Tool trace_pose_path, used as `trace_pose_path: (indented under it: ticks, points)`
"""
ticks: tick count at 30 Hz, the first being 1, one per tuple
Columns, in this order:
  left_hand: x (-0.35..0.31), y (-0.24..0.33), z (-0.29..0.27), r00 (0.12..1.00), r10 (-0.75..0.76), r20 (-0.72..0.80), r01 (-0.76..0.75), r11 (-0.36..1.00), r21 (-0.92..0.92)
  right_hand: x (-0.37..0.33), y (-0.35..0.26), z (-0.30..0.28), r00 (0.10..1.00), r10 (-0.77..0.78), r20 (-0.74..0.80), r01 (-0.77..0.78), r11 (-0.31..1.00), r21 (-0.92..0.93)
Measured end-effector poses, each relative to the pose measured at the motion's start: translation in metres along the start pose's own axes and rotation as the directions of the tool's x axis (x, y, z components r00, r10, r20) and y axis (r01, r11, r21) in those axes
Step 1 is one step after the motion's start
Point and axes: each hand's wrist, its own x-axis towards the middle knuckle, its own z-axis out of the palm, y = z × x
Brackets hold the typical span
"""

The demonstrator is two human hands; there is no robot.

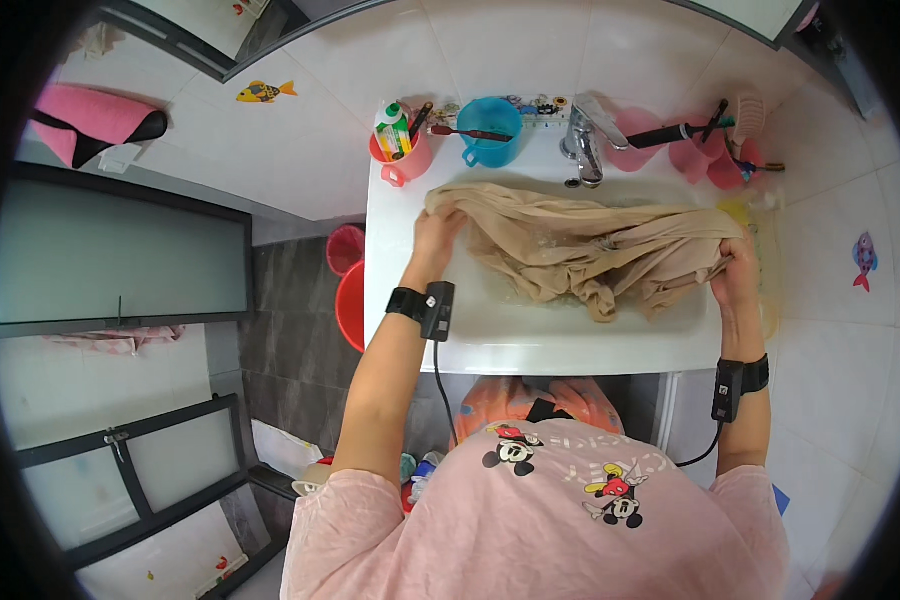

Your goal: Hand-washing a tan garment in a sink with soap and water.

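Observation:
A wet beige garment (570,235) is stretched across the white sink (530,345), its middle sagging into the basin and touching the water. At its left end, my left hand (436,236) grips a bunched edge above the sink's left rim. My right hand (738,268) is closed around the cloth's other end, over the right side of the basin. Folds of fabric hide some of the fingers of both hands. Just behind the cloth stands the chrome faucet (584,145).
Along the back ledge are a pink cup (402,158) holding a tube, a blue cup (490,130) with a brown toothbrush (468,133) across it, and several pink cups at right. A yellowish thing (768,215) lies at the sink's right end. Red buckets (351,308) stand on the floor at left.

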Motion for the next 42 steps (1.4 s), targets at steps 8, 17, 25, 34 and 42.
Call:
trace_pose_path:
  ticks: [8,17,25,34,42]
  points:
    - [-0.062,-0.082,0.081,0.852,-0.016,0.523,-0.374,0.679,0.631,0.005,-0.031,0.034,0.984,-0.078,0.160,0.050,0.983,0.175]
    - [-0.061,-0.078,0.111,0.821,-0.037,0.569,-0.512,0.392,0.764,-0.010,-0.098,0.054,0.957,-0.264,0.120,0.222,0.933,0.284]
    - [-0.064,0.010,0.076,0.828,-0.058,0.558,-0.372,0.689,0.622,0.015,-0.087,0.002,0.983,-0.176,-0.055,0.183,0.968,0.169]
    - [-0.068,0.012,0.088,0.880,-0.259,0.398,0.199,0.962,0.186,0.026,0.076,-0.012,0.990,0.137,-0.027,-0.137,0.918,-0.372]
    - [-0.084,0.028,0.115,0.818,-0.321,0.478,0.422,0.899,-0.118,-0.043,0.141,0.046,0.898,-0.052,0.437,0.409,0.466,-0.785]
